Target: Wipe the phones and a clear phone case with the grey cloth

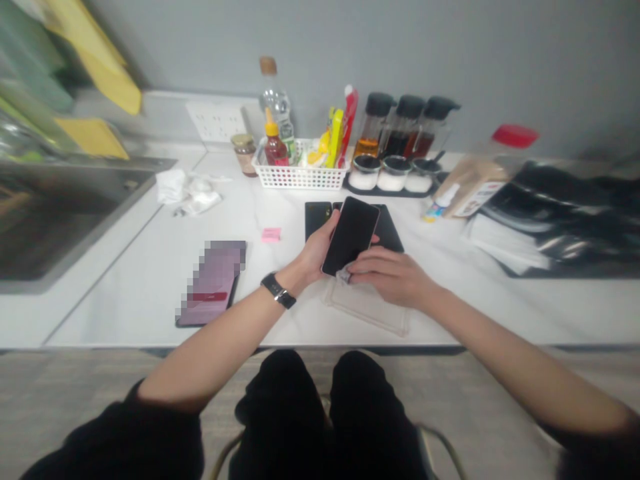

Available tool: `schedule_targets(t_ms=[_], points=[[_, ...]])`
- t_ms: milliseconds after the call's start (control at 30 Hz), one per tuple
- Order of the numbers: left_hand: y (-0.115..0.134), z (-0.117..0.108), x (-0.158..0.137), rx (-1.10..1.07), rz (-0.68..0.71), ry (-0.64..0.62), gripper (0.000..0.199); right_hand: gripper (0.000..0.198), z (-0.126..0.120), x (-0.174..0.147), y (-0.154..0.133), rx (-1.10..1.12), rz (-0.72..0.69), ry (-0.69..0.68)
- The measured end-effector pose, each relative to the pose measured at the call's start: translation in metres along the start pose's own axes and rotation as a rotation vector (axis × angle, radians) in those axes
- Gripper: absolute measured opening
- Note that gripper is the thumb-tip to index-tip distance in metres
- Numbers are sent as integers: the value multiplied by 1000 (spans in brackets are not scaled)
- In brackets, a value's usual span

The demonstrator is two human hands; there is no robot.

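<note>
My left hand [318,250] is closed around the side of a dark-screened smartphone [352,235], holding it tilted above the counter. In my right hand [387,272] a small crumpled pale cloth [344,273] is pinched, touching the phone's lower edge. Beneath my hands lies a clear case [367,313] flat on the counter. Behind the phone are dark flat items [390,230], partly covered by it. A second phone [213,287] with a lit screen rests to the left of my left wrist. A pink slip [271,235] lies between that phone and the dark items.
A white basket [300,177] with bottles and packets stands at the back. Right of it are seasoning jars [395,177] and dark-lidded bottles [410,127]. Crumpled tissues [185,192] lie near the sink [75,227]. A red-capped jar [483,180] and black pans [565,213] occupy the right.
</note>
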State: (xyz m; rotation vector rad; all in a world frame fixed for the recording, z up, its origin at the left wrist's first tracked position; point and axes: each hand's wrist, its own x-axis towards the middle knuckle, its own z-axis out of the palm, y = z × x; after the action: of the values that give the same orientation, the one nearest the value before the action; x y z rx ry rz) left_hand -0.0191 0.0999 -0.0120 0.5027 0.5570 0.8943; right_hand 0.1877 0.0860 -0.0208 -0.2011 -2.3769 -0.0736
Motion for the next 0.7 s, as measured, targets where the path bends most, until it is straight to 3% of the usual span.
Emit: schedule_targets(t_ms=[167,400,700], points=[[0,-1,1,-29,24,70,50,36,-13,4,33,-101,107,102],[-4,-6,4,-15,-3,7,75,10,13,18,-16,-73,114,9],[0,-4,3,-63,15,5,71,26,-7,6,-1,-133,118,6]])
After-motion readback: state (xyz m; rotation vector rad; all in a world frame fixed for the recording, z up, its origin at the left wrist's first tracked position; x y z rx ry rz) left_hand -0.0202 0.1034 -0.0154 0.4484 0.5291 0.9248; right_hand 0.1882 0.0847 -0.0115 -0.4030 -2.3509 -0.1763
